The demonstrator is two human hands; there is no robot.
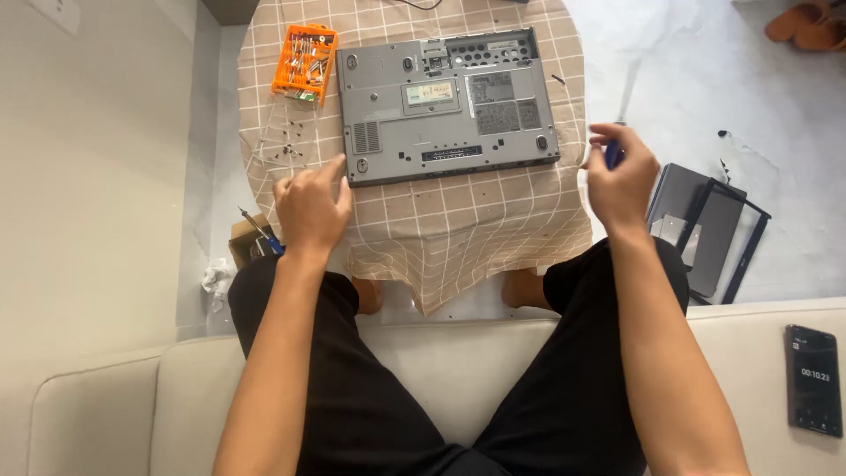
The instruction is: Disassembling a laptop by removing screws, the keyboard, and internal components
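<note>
Gripping a small blue-handled screwdriver (614, 154) in my right hand (621, 181), left hand (310, 207) open by the upside-down grey laptop (448, 106) on the checked cloth (458, 220), I might brush the loose tiny screws (286, 145) off

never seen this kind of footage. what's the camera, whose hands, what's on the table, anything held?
One picture, from a camera worn on a person's head, looking down. The person sits on a pale sofa, knees under a small table with a checked cloth.

On the cloth: a grey laptop lying bottom side up, an orange bit case at its left, and loose screws below the case.

The left hand is empty, fingers near the laptop's corner. The right hand holds a blue-handled screwdriver.

On the floor: dark laptop parts on the right, another screwdriver on the left. A phone lies on the sofa.
</note>
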